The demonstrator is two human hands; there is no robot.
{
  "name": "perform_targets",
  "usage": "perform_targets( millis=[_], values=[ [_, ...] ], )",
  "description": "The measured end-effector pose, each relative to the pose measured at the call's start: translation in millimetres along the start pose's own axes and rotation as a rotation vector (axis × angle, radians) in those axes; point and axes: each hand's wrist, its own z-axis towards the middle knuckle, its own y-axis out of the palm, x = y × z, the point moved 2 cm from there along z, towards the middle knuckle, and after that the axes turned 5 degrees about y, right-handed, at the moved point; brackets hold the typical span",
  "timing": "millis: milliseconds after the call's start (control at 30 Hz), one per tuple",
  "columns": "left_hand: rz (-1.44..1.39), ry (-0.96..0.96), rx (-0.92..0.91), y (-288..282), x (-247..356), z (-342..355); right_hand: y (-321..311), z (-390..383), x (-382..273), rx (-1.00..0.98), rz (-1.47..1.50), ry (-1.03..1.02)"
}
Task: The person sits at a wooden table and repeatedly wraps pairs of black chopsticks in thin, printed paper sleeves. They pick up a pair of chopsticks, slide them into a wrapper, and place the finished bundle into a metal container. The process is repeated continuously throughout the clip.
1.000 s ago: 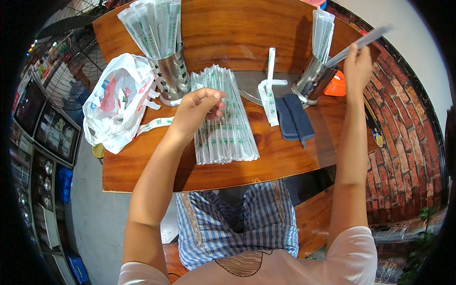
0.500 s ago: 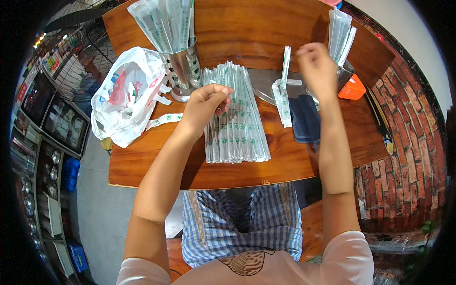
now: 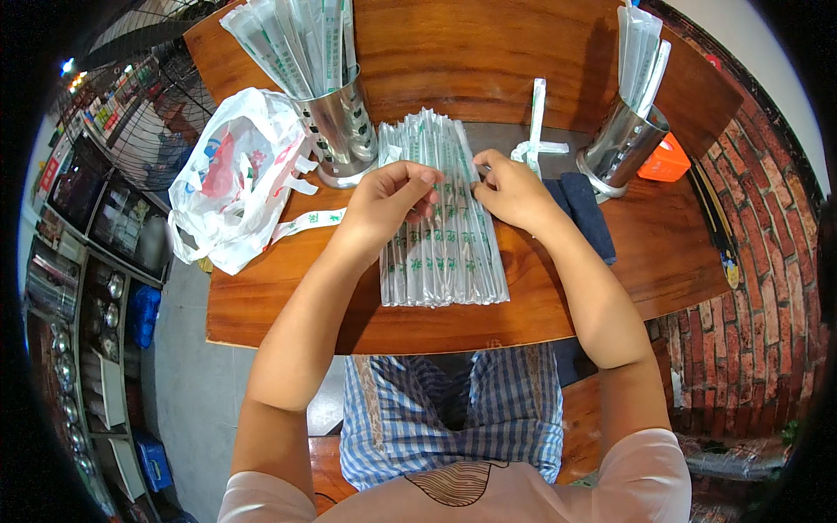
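A flat pile of chopsticks in clear sleeves with green print [image 3: 445,270] lies at the middle of the table. Over its upper left part is my left hand [image 3: 388,196], thumb and fingers curled together in a pinch. Whatever they hold, if anything, is hidden. My right hand [image 3: 514,192] is at the pile's right edge, thumb and forefinger apart with nothing between them. Just beyond that hand, flattened white wrapper strips [image 3: 537,113] lie crossed on the table. A folded dark blue cloth [image 3: 586,213] is beside my right wrist.
Metal holders with wrapped chopsticks stand at the back left [image 3: 344,126] and back right [image 3: 621,144]. A white plastic bag [image 3: 231,209] slumps on the left, a printed strip [image 3: 309,223] next to it. An orange box [image 3: 666,159] sits behind the right holder. A brick wall [image 3: 750,261] borders the right side.
My right hand has come down and left from beside the right holder to the pile's edge. My left hand stays over the pile, still pinched. The view has shifted slightly.
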Motion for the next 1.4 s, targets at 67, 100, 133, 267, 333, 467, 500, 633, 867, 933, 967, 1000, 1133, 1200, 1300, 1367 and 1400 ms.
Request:
perform_targets(
  millis=[67, 100, 133, 267, 333, 467, 500, 633, 867, 933, 967, 1000, 1133, 1200, 1300, 1367, 1400],
  values=[
    [-0.001, 0.002, -0.007, -0.7, -1.0, -1.0, -0.2, 1.1, 0.5, 0.015, 0.007, -0.004],
    [0.001, 0.009, -0.014, -0.3, -1.3, -0.2, -1.8, 2.2, 1.6, 0.023, 0.005, -0.004],
    [0.004, 0.015, -0.022, 0.2, -1.6, 0.4, -2.4, 3.5, 3.2, 0.015, 0.049, 0.03],
    [0.052, 0.051, -0.044, 0.5, -1.8, 1.8, -10.9, 12.4, 15.3, -0.047, 0.485, 0.152],
    [0.069, 0.079, -0.066, -1.3, -3.3, 0.3, -22.5, 7.5, -5.9, -0.124, 0.824, 0.17],
    [0.064, 0.068, -0.207, 11.4, -0.7, -7.2, -20.1, -0.2, -21.0, -0.237, 1.203, 0.099],
    [0.043, 0.04, -0.246, 14.1, -1.6, -8.5, -17.4, -2.3, -23.7, -0.24, 1.247, 0.083],
    [0.026, -0.039, -0.344, 20.8, -1.1, -13.9, -9.2, -9.5, -34.4, -0.228, 1.282, 0.027],
    [0.077, -0.058, -0.303, 18.7, -1.5, -12.7, -3.3, -11.4, -39.2, -0.21, 1.249, -0.05],
    [0.052, -0.059, -0.299, 18.4, -1.2, -13.1, -0.5, -11.5, -39.1, -0.167, 1.153, -0.058],
    [0.039, -0.059, -0.297, 18.1, -1.6, -13.1, 0.2, -11.4, -38.5, -0.146, 1.105, -0.061],
    [0.052, -0.049, -0.292, 17.4, -1.8, -12.6, -0.8, -11.2, -37.9, -0.184, 1.132, -0.029],
    [-0.029, -0.086, -0.222, 16.5, 3.8, -13.1, -2.3, -12.0, -39.3, -0.16, 1.223, 0.079],
    [-0.058, -0.112, -0.222, 16.7, 4.7, -13.5, -1.5, -12.3, -37.5, -0.185, 1.259, 0.116],
    [-0.086, -0.155, -0.221, 17.8, 8.2, -14.9, 1.3, -9.5, -32.3, -0.198, 1.278, 0.16],
    [-0.093, -0.173, -0.222, 18.4, 8.4, -14.4, 2.3, -8.4, -29.9, -0.19, 1.284, 0.178],
    [-0.094, -0.174, -0.22, 17.9, 7.8, -14.6, 3.5, -8.1, -30.6, -0.186, 1.291, 0.181]
  ],
)
